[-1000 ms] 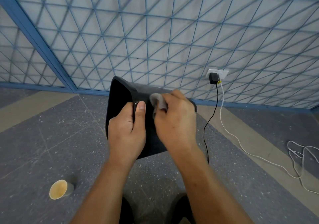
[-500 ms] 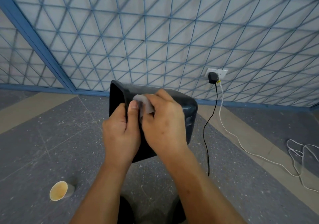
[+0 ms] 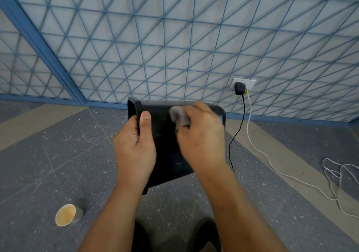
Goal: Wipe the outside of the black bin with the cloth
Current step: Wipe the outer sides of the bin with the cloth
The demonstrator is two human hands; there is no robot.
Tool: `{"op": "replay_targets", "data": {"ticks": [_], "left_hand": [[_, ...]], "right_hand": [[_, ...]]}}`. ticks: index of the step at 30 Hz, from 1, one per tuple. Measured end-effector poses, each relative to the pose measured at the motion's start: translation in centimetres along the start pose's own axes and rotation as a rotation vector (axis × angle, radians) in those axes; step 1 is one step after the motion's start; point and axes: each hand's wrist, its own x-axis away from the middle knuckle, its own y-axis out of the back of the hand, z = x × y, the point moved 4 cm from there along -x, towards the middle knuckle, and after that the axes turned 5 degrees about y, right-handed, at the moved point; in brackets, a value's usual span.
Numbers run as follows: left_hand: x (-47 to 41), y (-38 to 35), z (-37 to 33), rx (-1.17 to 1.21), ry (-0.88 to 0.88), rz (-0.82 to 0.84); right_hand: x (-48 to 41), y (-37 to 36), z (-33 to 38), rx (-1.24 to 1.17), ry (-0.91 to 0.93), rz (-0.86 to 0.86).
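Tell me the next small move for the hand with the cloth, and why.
Probably draw the cloth toward the body across the bin. The right hand presses it near the far edge, the left hand grips the rim and steadies the bin, and pale marks show on the nearer part of that side.

Forearms forward, left hand (image 3: 134, 150) clamped on bin (image 3: 165, 135) rim, right hand (image 3: 202, 141) pinching cloth (image 3: 179, 116).
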Motion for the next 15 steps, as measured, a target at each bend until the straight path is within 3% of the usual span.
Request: {"op": "replay_targets", "data": {"ticks": [4,10,15], "left_hand": [[0.1,0.0,-0.2,-0.022,-0.026,0.051],[0.2,-0.2,0.0,0.004,-0.01,0.04],[0.1,0.5,-0.5,0.045,0.015,0.076]], "right_hand": [[-0.3,1.5,-5.1,0.122,-0.185,-0.019],[0.3,0.2,-2.0,-0.004,-0.011,-0.042],[-0.7,2.6,-8.4,0.118,-0.274,-0.079]]}}
